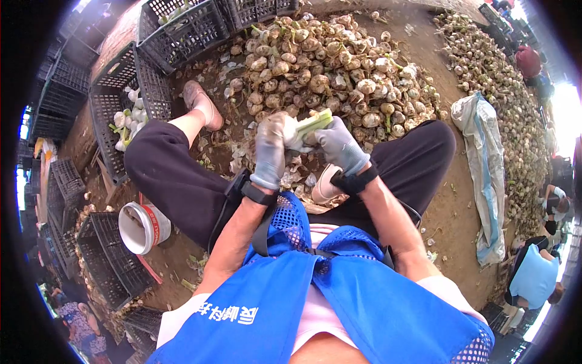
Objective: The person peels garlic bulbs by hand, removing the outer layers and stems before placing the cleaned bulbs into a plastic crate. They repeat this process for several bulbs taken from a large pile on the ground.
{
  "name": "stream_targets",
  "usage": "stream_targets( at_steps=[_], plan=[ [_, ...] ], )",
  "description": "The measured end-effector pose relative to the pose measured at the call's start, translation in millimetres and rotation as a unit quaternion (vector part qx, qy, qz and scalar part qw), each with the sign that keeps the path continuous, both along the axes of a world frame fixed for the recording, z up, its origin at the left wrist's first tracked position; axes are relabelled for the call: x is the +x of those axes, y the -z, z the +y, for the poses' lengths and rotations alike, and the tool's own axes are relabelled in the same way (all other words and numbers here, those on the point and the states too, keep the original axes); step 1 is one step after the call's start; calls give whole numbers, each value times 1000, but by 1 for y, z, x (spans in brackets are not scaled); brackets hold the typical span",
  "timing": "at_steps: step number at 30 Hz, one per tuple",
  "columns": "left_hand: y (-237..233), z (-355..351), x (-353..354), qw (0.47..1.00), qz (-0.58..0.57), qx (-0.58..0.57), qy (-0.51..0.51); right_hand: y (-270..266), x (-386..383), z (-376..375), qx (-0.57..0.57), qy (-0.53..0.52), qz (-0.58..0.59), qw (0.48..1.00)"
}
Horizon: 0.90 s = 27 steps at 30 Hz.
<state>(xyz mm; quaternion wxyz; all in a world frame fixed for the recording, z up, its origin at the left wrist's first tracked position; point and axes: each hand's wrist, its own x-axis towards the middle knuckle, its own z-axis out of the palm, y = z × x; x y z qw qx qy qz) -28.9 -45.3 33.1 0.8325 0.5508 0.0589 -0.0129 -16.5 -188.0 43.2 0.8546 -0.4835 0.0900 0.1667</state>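
In front of my body, over the gap between my bent legs, both gloved hands meet at one garlic bulb with a thick pale-green stem (315,123). My left hand (271,145) is closed around the white bulb end, most of which its fingers hide; this hand is slightly blurred. The fingers of my right hand (342,144) are closed at the bulb and the lower stem, and the cut stem end sticks up between the hands. Just beyond lies a large heap of unpeeled garlic (330,67) with dry, dirt-brown skins. Loose skins (242,151) litter the ground under my hands.
To my left a black plastic crate (109,91) holds cleaned white garlic (130,121). A white bucket (136,227) lies tipped beside my left knee. A crumpled plastic sack (483,176) and a long garlic pile (503,109) are at right. Other people (533,276) sit farther off.
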Motion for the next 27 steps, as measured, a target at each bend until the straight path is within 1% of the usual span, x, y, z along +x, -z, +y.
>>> stream_targets(
  at_steps=[1,2,3,4,5,6,7,8,9,10,11,12,13,14,15,16,17,18,19,20,21,22,23,24,25,26,27],
  plan=[
    [-3,8,-3,987,96,-104,79,-3,2,-3,-117,-61,-20,991],
    [-2,15,-3,987,98,-102,78,-4,6,-8,-231,-119,-42,965],
    [2,19,-2,960,149,-185,148,4,12,-21,-255,-179,-49,949],
    [6,19,0,918,199,-266,215,4,19,-34,-245,-230,-85,938],
    [13,15,6,894,225,-305,238,-1,22,-45,-204,-254,-93,941],
    [18,15,8,894,226,-305,238,-6,25,-54,-160,-276,-103,942],
    [18,14,10,875,244,-328,260,-19,24,-58,-234,-284,-247,896],
    [16,12,14,854,261,-350,284,-11,24,-58,-234,-281,-249,897],
    [31,18,24,847,223,-339,343,5,24,-58,-201,-242,-147,938],
    [37,15,26,847,223,-337,346,17,23,-57,-164,-199,-43,965],
    [40,11,27,961,144,-127,196,17,18,-47,-113,-139,0,984],
    [43,6,27,994,52,92,29,16,17,-41,-74,-138,5,988],
    [10,1,20,996,10,69,55,16,15,-32,-136,-123,-21,983],
    [14,-6,18,996,10,71,55,18,14,-24,-195,-109,-45,974],
    [22,-10,15,973,-96,206,35,31,15,-20,-245,-155,-63,955],
    [17,-7,13,971,-95,209,73,16,5,-11,-214,-120,-45,969],
    [12,-4,12,966,-94,212,111,10,2,-12,-250,-174,-80,949],
    [13,-4,13,967,-95,211,111,4,-1,-15,-287,-228,-116,923],
    [14,-4,11,983,-10,97,157,-19,-8,-13,-346,-228,-125,902],
    [16,-2,10,977,74,-18,199,-16,-9,-14,-345,-230,-125,901],
    [17,0,11,972,62,-41,224,-11,-10,-19,-302,-199,-186,914],
    [18,0,11,972,63,-42,223,-11,-12,-25,-257,-166,-245,920],
    [20,-1,10,942,121,-218,223,-15,-8,-36,-418,-74,-533,732],
    [22,-1,11,879,173,-388,215,-16,-17,-35,-389,-14,-460,798],
    [21,-1,13,832,176,-477,221,-20,-20,-35,-370,-12,-467,803],
    [19,-2,15,833,172,-477,219,-22,-19,-35,-350,-10,-474,808],
    [17,-5,16,859,145,-456,179,-10,-17,-35,-139,12,-307,941]
  ],
)
